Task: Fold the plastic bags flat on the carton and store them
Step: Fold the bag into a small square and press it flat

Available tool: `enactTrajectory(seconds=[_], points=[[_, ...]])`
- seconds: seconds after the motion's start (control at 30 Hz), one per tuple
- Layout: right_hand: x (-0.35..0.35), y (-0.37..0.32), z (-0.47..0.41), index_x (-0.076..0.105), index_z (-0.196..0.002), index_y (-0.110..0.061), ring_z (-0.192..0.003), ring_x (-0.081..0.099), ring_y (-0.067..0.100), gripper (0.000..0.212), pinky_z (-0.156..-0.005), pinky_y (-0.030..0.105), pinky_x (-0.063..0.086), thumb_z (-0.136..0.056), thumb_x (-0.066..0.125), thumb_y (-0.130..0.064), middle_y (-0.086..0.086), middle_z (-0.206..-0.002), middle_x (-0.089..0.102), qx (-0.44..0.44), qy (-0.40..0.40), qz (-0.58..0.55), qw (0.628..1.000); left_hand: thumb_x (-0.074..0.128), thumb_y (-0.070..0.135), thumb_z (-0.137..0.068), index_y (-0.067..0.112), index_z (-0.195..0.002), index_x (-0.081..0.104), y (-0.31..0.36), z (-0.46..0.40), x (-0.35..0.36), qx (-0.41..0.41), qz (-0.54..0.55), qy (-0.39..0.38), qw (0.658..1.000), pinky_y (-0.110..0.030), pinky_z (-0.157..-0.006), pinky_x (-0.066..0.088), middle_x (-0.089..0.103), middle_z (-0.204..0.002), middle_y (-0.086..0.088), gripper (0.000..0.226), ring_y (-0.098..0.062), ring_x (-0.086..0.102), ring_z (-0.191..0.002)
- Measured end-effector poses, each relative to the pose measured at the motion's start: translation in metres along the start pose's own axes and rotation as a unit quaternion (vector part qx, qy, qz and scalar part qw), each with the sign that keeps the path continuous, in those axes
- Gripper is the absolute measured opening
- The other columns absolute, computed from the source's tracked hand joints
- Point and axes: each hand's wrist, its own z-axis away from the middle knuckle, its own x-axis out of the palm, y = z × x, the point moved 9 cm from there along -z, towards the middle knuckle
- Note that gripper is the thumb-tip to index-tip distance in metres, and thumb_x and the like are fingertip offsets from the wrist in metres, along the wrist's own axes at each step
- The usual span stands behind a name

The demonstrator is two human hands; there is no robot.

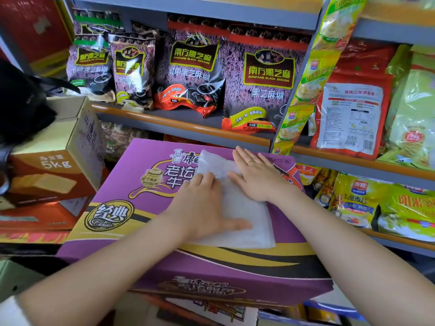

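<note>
Pressing: left hand [207,203] and right hand [256,175], fingers straight, flatten white plastic bag [244,222] against purple noodle carton [117,208] for creasing.

The flat, translucent white plastic bag [237,222] lies partly hidden beneath both hands on the purple printed cardboard carton [117,208], whose lettering they also cover; left of the carton, a black object [21,102] is cropped by the frame edge.

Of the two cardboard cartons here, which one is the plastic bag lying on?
The purple carton in the middle, printed with gold swirls. Both hands press the white plastic bag flat on its top. The brown carton marked 5kg, to the left, has no plastic bag on it.
</note>
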Motion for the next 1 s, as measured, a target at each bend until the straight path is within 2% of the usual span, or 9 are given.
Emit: enactTrajectory(seconds=[0.07,0.17,0.23,0.43,0.57,0.63,0.77,0.87,1.0], points=[[-0.001,-0.001,0.002,-0.002,-0.15,-0.016,-0.146,-0.004,0.013,0.065,-0.118,0.035,-0.003,-0.098,0.017,-0.049,0.0,-0.159,-0.007,0.0,0.003,0.003,1.0,0.032,0.085,-0.062,0.01,-0.127,0.041,-0.003,-0.018,-0.005,0.033,-0.008,-0.004,0.999,-0.037,-0.109,0.023,0.03,-0.143,-0.013,0.1,-0.027,0.025,-0.132],[-0.002,-0.002,0.003,-0.002,-0.15,-0.015,-0.146,-0.004,0.013,0.065,-0.119,0.037,-0.004,-0.098,0.017,-0.049,0.0,-0.159,-0.006,0.003,0.005,0.006,1.0,0.035,0.083,-0.067,0.01,-0.146,0.005,-0.012,-0.026,0.016,0.033,-0.028,-0.086,0.995,-0.038,-0.115,0.001,-0.012,-0.154,-0.013,0.111,-0.025,-0.011,-0.142],[-0.002,-0.001,0.003,-0.001,-0.15,-0.015,-0.146,-0.004,0.013,0.064,-0.118,0.04,-0.008,-0.098,0.016,-0.049,0.001,-0.159,-0.005,0.008,0.009,0.02,1.0,0.033,0.085,-0.064,0.012,-0.145,-0.013,-0.02,-0.021,0.026,0.014,-0.03,-0.102,0.994,-0.038,-0.115,-0.003,-0.019,-0.153,-0.013,0.118,-0.025,-0.018,-0.141],[-0.003,0.0,0.004,-0.001,-0.15,-0.013,-0.146,-0.007,0.014,0.069,-0.116,0.043,-0.013,-0.096,0.016,-0.052,0.003,-0.159,-0.006,0.018,0.013,0.013,1.0,0.003,0.095,-0.043,0.005,-0.145,-0.006,-0.024,0.006,0.02,-0.018,-0.078,-0.074,0.994,-0.037,-0.115,-0.005,-0.01,-0.155,-0.012,0.136,-0.022,-0.012,-0.142],[-0.027,-0.008,0.028,-0.004,-0.149,-0.009,-0.144,-0.017,0.018,0.071,-0.113,0.045,-0.015,-0.097,0.023,-0.048,0.006,-0.157,-0.017,0.045,0.105,0.064,0.991,0.025,0.087,-0.066,0.007,-0.145,-0.007,0.001,0.02,0.023,-0.002,-0.047,-0.059,0.997,-0.034,-0.115,-0.007,-0.013,-0.155,-0.009,0.118,-0.019,-0.013,-0.142],[-0.035,-0.024,0.056,-0.002,-0.149,-0.008,-0.145,-0.017,0.019,0.065,-0.115,0.042,-0.012,-0.098,0.021,-0.043,0.007,-0.157,-0.017,0.032,0.132,0.039,0.99,0.021,0.09,-0.06,0.007,-0.145,-0.009,0.001,0.022,0.025,-0.014,-0.025,-0.048,0.998,-0.031,-0.112,-0.009,-0.014,-0.155,-0.008,0.122,-0.018,-0.014,-0.142],[-0.006,-0.05,0.089,0.0,-0.149,-0.012,-0.146,-0.01,0.015,0.071,-0.116,0.033,-0.007,-0.089,-0.001,-0.049,0.005,-0.159,-0.009,-0.018,0.057,-0.018,0.998,-0.016,0.095,-0.029,0.007,-0.145,-0.007,0.0,0.023,0.027,-0.013,0.005,-0.025,1.0,-0.032,-0.114,-0.007,-0.012,-0.155,-0.007,0.146,-0.017,-0.012,-0.142],[0.012,-0.036,0.084,-0.002,-0.15,-0.013,-0.145,-0.01,0.012,0.062,-0.116,0.034,-0.011,-0.099,0.017,-0.044,0.003,-0.159,-0.009,0.009,0.015,-0.041,0.999,-0.019,0.094,-0.027,0.008,-0.145,-0.008,-0.005,0.026,0.029,-0.03,0.018,-0.021,0.999,-0.033,-0.116,-0.004,-0.013,-0.155,-0.008,0.146,-0.018,-0.013,-0.142],[0.013,-0.016,0.063,-0.003,-0.15,-0.015,-0.146,-0.009,0.011,0.07,-0.116,0.04,-0.011,-0.096,0.018,-0.054,0.0,-0.158,-0.01,0.026,0.006,-0.03,0.999,-0.017,0.094,-0.028,0.009,-0.145,-0.011,-0.008,0.03,0.03,-0.04,0.016,-0.027,0.999,-0.034,-0.115,-0.005,-0.015,-0.154,-0.008,0.145,-0.019,-0.015,-0.142]])
